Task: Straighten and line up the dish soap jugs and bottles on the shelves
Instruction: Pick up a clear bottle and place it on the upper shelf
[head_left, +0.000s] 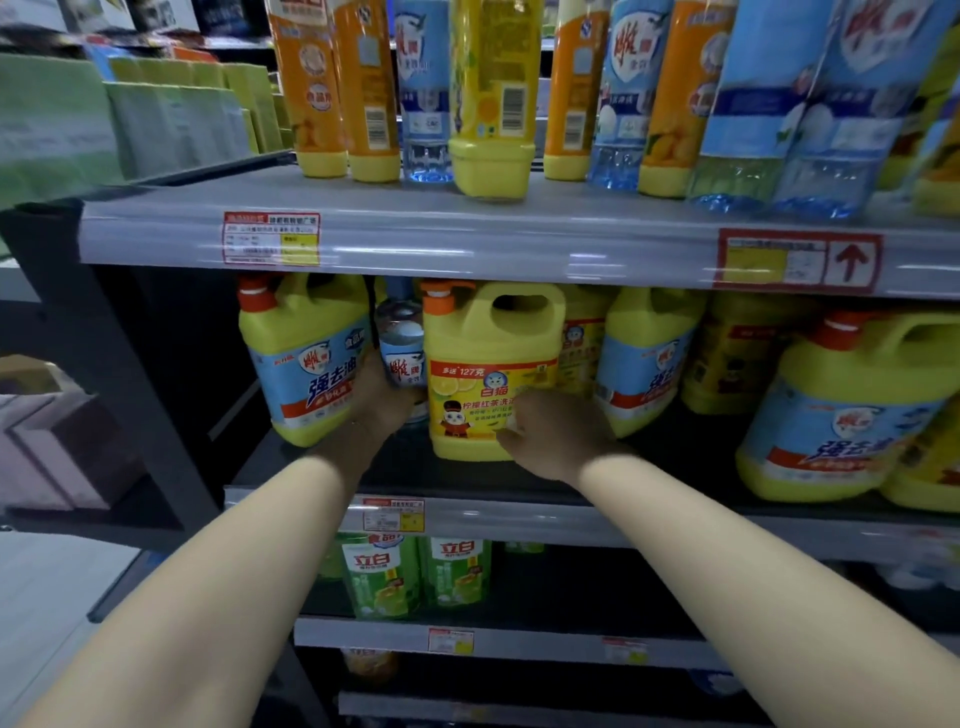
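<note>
Left hand (383, 401) grips the half-hidden clear bottle (402, 353); right hand (550, 434) holds yellow jug (483, 353).

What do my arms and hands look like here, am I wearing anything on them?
Nothing worn shows. The left hand and right hand are bare, no gloves; the picture is too soft to rule out a thin ring. The left forearm and right forearm are bare too, with no sleeve or watch in view down to the frame's edge.
</note>
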